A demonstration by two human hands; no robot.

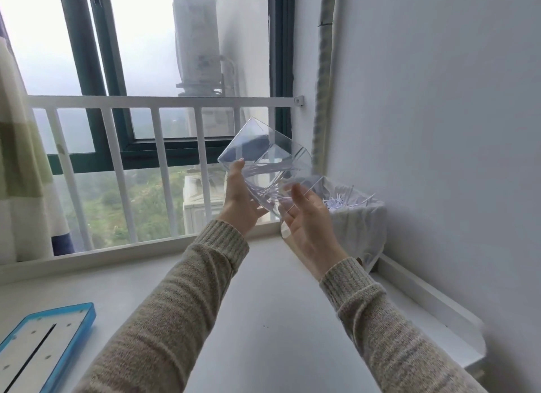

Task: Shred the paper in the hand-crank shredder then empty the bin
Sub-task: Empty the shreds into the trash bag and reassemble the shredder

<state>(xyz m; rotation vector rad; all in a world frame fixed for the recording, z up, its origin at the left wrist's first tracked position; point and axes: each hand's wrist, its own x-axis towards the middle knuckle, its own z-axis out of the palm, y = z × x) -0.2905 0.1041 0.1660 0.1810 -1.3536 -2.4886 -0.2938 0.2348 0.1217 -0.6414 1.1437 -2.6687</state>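
Soft, hazy daylight pours through the window [140, 56], blown out at top left; shadows are faint, straight lines bow toward the edges, and detail is slightly soft.

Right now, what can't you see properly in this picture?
- Blue shredder top, head view: cut off by the left and bottom edges; no crank shows.
- Lined waste basket: the right hand and clear bin hide its near side.
- Strips left in the bin: too blurred to count.

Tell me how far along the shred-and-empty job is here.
Shredding looks done: the blue-rimmed shredder top lies aside. In hand: left hand and right hand tilt the clear plastic bin toward the white-lined wastebasket. Left: strips cling inside.
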